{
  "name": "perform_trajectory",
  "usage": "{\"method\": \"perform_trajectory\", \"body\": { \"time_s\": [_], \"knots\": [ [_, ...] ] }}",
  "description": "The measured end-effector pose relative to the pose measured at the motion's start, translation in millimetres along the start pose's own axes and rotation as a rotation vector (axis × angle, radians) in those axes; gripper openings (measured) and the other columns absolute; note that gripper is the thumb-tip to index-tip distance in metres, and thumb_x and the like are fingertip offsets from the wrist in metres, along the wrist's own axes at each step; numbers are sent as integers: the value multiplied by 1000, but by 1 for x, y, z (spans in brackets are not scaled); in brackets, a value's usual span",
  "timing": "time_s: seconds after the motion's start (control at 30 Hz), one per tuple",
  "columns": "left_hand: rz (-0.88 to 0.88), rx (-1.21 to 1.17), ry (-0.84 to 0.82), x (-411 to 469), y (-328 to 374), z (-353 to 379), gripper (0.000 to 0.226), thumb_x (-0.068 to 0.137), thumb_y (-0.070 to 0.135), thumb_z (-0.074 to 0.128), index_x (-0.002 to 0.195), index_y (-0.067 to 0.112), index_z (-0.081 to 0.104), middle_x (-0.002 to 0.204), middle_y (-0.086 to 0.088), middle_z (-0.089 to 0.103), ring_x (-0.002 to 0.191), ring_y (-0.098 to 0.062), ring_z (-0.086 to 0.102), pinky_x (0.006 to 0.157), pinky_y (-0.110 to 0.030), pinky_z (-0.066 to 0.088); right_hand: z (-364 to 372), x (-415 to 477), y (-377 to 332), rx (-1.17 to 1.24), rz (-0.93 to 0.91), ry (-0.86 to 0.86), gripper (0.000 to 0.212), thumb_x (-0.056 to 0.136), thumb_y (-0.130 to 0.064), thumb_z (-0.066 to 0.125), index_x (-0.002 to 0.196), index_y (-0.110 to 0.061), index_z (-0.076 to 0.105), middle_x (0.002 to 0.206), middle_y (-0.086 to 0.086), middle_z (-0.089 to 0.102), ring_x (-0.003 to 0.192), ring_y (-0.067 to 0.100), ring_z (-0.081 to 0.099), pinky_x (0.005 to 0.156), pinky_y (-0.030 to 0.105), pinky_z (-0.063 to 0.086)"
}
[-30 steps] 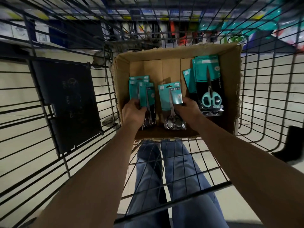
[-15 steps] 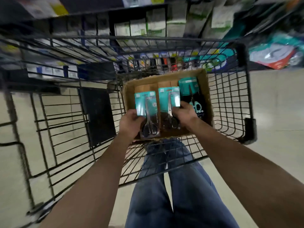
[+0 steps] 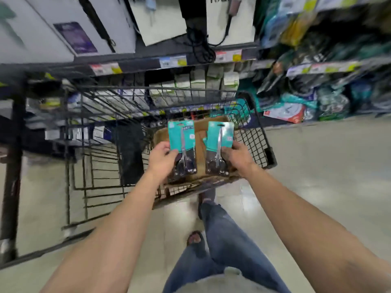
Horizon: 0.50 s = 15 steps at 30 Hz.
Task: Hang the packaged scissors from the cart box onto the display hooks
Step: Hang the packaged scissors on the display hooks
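Teal-carded packaged scissors [image 3: 183, 149] sit pinched in the left hand [image 3: 163, 158] — a second teal pack [image 3: 219, 149] in the right hand [image 3: 238, 156]. Both hang above the brown cardboard box [image 3: 200, 129] in the black wire cart [image 3: 257, 140].

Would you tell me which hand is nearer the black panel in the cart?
Left. The left hand, holding one scissors pack, is just right of the black panel; the right hand, holding another, is farther right, beyond both packs.
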<state>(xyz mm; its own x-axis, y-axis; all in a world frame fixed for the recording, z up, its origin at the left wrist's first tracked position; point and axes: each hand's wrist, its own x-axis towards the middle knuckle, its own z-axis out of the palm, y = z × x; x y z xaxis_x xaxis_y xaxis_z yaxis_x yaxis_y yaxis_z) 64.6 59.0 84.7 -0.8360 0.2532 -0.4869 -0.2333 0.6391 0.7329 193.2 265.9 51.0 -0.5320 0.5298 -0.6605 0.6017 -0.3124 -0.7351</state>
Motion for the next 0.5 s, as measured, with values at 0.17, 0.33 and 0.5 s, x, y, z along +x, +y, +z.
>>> {"method": "perform_trajectory", "body": {
  "time_s": [0.17,0.33,0.5],
  "knots": [
    [134,25,-38,-60,24,-10,24,92,12,70,115,6,66,108,-9,74,99,-23,70,87,-29,53,-30,-78,-13,-29,-137,122,25,93,-4,65,117,-6,70,106,8,76,80,12,71,75,25,58],
    [270,40,-89,-115,86,-2,28,95,26,68,121,16,65,109,1,71,100,-17,68,90,-35,54,-92,-147,-43,-27,-269,249,18,89,-8,66,106,-7,73,107,12,76,100,28,72,88,46,59],
    [449,58,-147,-154,181,29,25,94,22,69,118,15,64,111,-2,71,102,-21,69,96,-41,56,-185,-195,-77,12,-368,361,22,90,-12,66,111,-10,73,106,4,77,94,21,72,88,40,58]
  ]
}}
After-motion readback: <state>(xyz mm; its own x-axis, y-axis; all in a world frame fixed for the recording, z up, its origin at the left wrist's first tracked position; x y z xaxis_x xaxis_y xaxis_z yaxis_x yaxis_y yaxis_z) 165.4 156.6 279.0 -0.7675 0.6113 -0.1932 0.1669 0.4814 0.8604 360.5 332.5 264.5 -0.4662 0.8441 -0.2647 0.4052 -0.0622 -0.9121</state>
